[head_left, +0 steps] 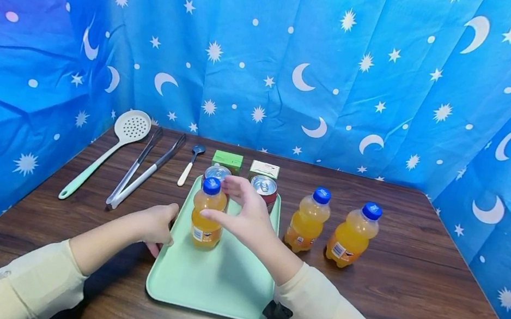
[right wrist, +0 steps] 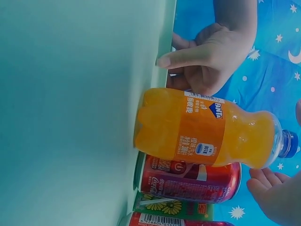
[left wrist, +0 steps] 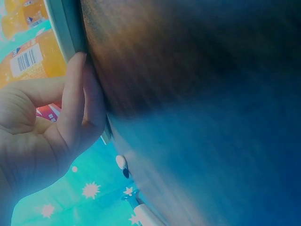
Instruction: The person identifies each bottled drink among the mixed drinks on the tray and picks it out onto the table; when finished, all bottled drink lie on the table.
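Note:
My left hand (head_left: 155, 224) grips the left rim of a pale green tray (head_left: 211, 292), thumb on top and fingers beneath. An orange soda bottle (head_left: 205, 233) with a blue cap stands upright on the tray. Around its upper part my right hand (head_left: 249, 215) is spread, thumb in front and fingers at the far side. In the right wrist view those fingers (right wrist: 268, 183) appear apart from the Fanta-labelled bottle (right wrist: 202, 132). Behind it are a red cola can (right wrist: 193, 179) and a second can (head_left: 264, 187), at the tray's far end.
Two more orange soda bottles (head_left: 308, 220) (head_left: 352, 234) stand right of the tray. A green box (head_left: 227, 161) and a white-topped box (head_left: 264, 169) are behind the cans. Leftward lie a skimmer (head_left: 132, 127), tongs (head_left: 141, 178) and a spoon (head_left: 190, 166). A starry blue curtain (head_left: 266, 89) surrounds the table.

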A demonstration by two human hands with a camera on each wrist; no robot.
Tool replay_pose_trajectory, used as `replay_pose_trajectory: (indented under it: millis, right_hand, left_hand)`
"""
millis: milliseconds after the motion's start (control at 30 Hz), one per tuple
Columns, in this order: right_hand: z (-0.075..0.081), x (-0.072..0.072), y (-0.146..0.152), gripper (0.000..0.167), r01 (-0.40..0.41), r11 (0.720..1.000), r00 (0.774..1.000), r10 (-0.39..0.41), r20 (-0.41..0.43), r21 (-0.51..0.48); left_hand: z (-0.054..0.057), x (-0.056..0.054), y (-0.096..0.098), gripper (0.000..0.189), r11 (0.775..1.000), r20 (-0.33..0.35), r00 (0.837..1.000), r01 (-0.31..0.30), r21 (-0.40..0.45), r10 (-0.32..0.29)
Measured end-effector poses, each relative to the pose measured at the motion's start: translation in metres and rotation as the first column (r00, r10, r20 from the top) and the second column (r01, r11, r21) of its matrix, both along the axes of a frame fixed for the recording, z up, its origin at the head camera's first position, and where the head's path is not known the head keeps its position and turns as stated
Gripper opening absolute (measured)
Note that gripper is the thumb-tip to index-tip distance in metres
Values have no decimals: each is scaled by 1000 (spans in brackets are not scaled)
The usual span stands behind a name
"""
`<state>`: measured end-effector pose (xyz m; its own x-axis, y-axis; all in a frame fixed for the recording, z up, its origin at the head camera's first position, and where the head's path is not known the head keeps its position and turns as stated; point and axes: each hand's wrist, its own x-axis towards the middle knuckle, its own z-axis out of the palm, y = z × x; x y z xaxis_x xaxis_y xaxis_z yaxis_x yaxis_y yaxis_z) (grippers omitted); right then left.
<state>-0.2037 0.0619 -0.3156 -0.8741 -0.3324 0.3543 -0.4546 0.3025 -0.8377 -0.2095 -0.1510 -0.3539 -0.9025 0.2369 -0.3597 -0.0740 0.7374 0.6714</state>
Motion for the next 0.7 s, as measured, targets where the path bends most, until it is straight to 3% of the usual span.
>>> replay_pose_trajectory:
  millis: [700]
  right_hand:
    - [-2, -3, -5, 72, 21, 996, 999, -26, 47, 91]
  left_hand:
    - [0, 0, -1, 37, 1000, 2, 1000, -2, 11, 2]
